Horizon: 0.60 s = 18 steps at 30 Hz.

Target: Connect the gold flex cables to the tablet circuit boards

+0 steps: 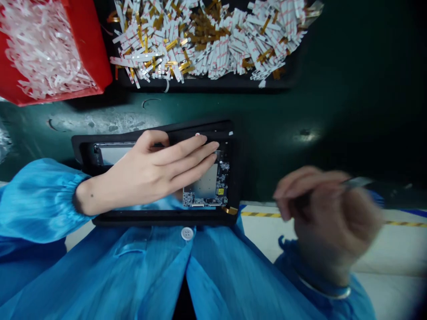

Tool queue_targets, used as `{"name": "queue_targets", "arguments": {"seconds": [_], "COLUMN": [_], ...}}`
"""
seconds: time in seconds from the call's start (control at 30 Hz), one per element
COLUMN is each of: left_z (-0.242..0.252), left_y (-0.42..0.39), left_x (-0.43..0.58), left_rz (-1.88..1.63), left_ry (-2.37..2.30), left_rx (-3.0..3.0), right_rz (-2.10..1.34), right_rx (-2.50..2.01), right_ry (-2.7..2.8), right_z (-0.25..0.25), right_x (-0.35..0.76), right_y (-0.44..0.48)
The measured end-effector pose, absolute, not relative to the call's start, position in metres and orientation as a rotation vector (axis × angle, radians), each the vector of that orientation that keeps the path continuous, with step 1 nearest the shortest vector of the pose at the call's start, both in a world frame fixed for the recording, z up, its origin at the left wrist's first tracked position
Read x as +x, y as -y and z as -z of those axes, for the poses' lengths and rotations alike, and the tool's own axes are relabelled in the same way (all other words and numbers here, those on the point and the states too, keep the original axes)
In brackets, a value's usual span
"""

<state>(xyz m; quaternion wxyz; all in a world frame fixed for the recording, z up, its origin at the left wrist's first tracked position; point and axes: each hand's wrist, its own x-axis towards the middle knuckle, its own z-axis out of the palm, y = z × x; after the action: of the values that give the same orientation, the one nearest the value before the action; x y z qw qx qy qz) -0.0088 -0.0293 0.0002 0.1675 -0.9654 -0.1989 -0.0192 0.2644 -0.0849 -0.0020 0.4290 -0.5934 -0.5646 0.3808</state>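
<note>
My left hand (156, 171) lies flat, fingers stretched out, on an opened tablet-like device (207, 186) that sits in a black fixture tray (160, 218) at the table's near edge. A circuit board with a metal shield shows at the device's right end, just past my fingertips. My right hand (327, 222) is off to the right, over the table edge, blurred by motion. Its fingers are curled around a thin metallic tool, perhaps tweezers (356, 182), that points right.
A long black tray (207, 82) heaped with several white and orange strips lies at the back. A red bin (90, 49) of white shredded strips stands at the back left. The dark green table (333, 102) extends right. My blue coat sleeves fill the foreground.
</note>
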Motion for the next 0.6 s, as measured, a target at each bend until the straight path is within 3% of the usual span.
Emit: {"name": "queue_targets", "arguments": {"seconds": [0.17,0.33,0.6], "left_z": [-0.014,-0.014,0.003], "left_y": [0.029,0.042,0.051], "left_x": [0.0,0.021,0.037], "left_rz": [0.082,0.367,0.274], "left_ry": [0.528,0.693,0.828], "left_rx": [-2.816,-3.029,-3.464], "right_rz": [-1.013,-0.647,-0.318], "right_rx": [-1.694,-1.748,-1.746], "right_ry": [1.538,1.45,1.547], "right_z": [0.006,0.017,0.022], "right_x": [0.245,0.222,0.215], "right_y": [0.15,0.171,0.174]}}
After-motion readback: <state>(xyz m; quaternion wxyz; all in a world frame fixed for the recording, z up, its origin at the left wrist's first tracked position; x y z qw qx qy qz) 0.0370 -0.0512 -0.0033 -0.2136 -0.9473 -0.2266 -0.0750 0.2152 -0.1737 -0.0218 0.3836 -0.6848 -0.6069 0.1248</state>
